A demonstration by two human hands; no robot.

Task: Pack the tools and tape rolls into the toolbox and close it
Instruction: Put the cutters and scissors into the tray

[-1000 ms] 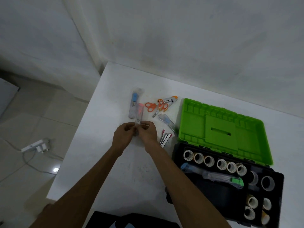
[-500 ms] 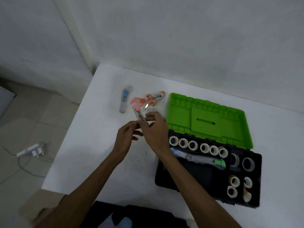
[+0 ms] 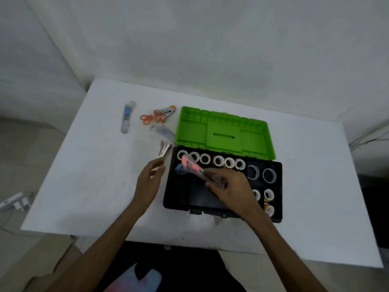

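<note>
Table (image 3: 88, 186): white top, beneath both hands.
Wall (image 3: 210, 39): plain white, beyond the hands.
Floor (image 3: 31, 144): pale tiles, left of the hands.
Power strip (image 3: 10, 202): white, on floor, far left.

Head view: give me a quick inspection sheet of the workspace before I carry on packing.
Surface: white table, marked in places.
Job's things: black toolbox open, green lid laid back; tape rolls in a row inside, more at its right end. Still on the table: blue-slider cutter, orange scissors, clear-packed tool, small red-and-white tool.
Clutter: nothing seen.
Hands: right hand grips a pink cutter over the toolbox; left hand open, holding nothing.
Cables: power strip and cord on the floor at left; cables at right.
Surroundings: white walls, tiled floor.
</note>
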